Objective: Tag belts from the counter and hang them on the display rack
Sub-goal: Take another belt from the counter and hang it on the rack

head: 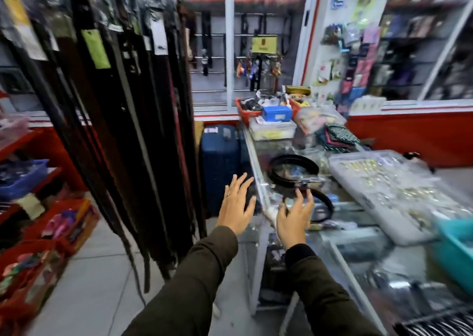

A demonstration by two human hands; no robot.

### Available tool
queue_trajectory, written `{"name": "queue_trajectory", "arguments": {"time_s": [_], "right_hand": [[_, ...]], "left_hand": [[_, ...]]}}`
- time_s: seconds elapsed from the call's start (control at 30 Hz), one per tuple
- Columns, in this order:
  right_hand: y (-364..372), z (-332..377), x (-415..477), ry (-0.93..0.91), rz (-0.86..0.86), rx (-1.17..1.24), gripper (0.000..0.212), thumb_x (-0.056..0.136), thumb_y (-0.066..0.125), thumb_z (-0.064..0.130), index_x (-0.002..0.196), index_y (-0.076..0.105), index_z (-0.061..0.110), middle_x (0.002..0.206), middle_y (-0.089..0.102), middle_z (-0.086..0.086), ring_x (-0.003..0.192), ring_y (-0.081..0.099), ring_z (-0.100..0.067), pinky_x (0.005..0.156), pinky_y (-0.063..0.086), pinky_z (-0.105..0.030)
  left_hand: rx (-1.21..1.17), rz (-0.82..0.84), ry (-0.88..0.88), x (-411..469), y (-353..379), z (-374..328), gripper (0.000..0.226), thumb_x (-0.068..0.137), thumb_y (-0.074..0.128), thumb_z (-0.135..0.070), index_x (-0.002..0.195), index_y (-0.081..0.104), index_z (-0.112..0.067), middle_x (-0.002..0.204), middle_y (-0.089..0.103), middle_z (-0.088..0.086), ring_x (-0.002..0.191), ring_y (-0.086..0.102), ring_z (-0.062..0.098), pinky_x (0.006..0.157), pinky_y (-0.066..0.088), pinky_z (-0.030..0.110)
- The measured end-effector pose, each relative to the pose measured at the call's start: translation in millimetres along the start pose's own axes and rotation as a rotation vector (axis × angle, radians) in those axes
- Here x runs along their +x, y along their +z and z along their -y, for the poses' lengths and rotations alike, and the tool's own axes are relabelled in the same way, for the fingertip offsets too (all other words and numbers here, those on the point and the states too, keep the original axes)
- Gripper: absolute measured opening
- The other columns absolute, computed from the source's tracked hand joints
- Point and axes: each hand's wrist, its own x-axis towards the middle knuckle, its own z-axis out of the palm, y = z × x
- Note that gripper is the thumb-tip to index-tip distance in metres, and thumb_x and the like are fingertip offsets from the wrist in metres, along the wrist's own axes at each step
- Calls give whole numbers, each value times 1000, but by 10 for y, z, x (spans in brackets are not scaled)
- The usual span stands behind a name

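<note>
A coiled black belt [279,179] with a metal buckle lies on the glass counter [258,179] near its left edge. Another dark belt loop [326,207] lies just nearer to me. My right hand [294,220] hovers with spread fingers just short of the buckle, holding nothing. My left hand [236,204] is open in the air to the left of the counter edge, a ring on one finger. Many dark belts with paper tags hang on the display rack [122,105] at the left. The picture is blurred by motion.
A clear plastic organiser box [389,192] of small gold items lies on the counter to the right, a teal basket [453,248] beside it. A red basket [243,110] and a blue box [276,113] stand at the counter's far end. A blue suitcase [220,161] stands below.
</note>
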Motion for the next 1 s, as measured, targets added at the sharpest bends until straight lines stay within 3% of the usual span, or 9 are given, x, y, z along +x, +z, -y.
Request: {"name": "queue_trajectory", "arguments": {"time_s": [0.17, 0.27, 0.4, 0.47, 0.67, 0.73, 0.77, 0.83, 1.0], "right_hand": [[-323, -499, 172, 533, -120, 365, 50, 89, 57, -2, 138, 48, -6, 144, 43, -28, 139, 39, -37, 111, 29, -35], [-421, -706, 235, 630, -131, 507, 33, 89, 52, -9, 121, 58, -13, 127, 61, -32, 117, 58, -32, 106, 39, -43], [-455, -893, 277, 742, -19, 681, 11, 93, 48, -8, 95, 54, 1, 94, 59, -21, 84, 56, -28, 80, 51, -41], [-482, -905, 287, 794, -10, 770, 19, 95, 38, -13, 91, 52, -1, 79, 52, -16, 67, 52, -28, 70, 52, -39], [-501, -892, 291, 900, -2, 1080, 32, 94, 23, -22, 85, 48, -3, 80, 49, -19, 88, 56, -33, 113, 36, -50], [-528, -850, 303, 939, 47, 1128, 30, 94, 28, -21, 107, 50, -5, 89, 53, -23, 103, 58, -41, 105, 48, -39], [-550, -812, 289, 928, 64, 1132, 33, 96, 31, -18, 119, 48, -1, 92, 55, -23, 102, 60, -40, 90, 57, -30], [-545, -756, 258, 855, 88, 1114, 35, 97, 39, -14, 122, 49, 9, 86, 59, -19, 80, 61, -27, 58, 59, -20], [-436, -496, 98, 622, 202, 1107, 37, 94, 54, -9, 129, 53, 1, 107, 66, -22, 85, 66, -23, 86, 56, -33]], "left_hand": [[-46, 368, 10, 231, 606, -346, 54, 106, 45, -29, 157, 29, -19, 168, 20, 7, 158, 10, 25, 128, 10, 43], [50, 602, 15, 357, 934, -549, 52, 107, 43, -27, 155, 32, -15, 165, 27, 13, 154, 22, 33, 124, 22, 45], [267, 738, 48, 439, 1209, -739, 43, 105, 45, -20, 143, 47, 0, 146, 51, 24, 131, 53, 39, 109, 44, 46], [343, 716, 82, 440, 1277, -786, 39, 102, 48, -17, 137, 54, -1, 140, 56, 22, 126, 56, 39, 105, 47, 47], [359, 568, 115, 393, 1281, -786, 30, 98, 50, -14, 123, 67, -10, 128, 63, 15, 119, 61, 37, 99, 52, 45], [302, 526, 120, 352, 1236, -743, 30, 98, 53, -18, 123, 68, -15, 128, 66, 12, 119, 62, 35, 99, 53, 43], [261, 493, 118, 326, 1204, -714, 30, 97, 54, -19, 125, 68, -17, 129, 67, 10, 120, 62, 33, 101, 52, 42], [159, 411, 92, 272, 1122, -666, 33, 97, 56, -19, 128, 67, -19, 131, 67, 7, 123, 61, 29, 103, 50, 40], [-112, 136, 4, 104, 796, -573, 30, 95, 61, -16, 123, 71, -12, 124, 71, 8, 115, 66, 26, 100, 53, 36]]}}
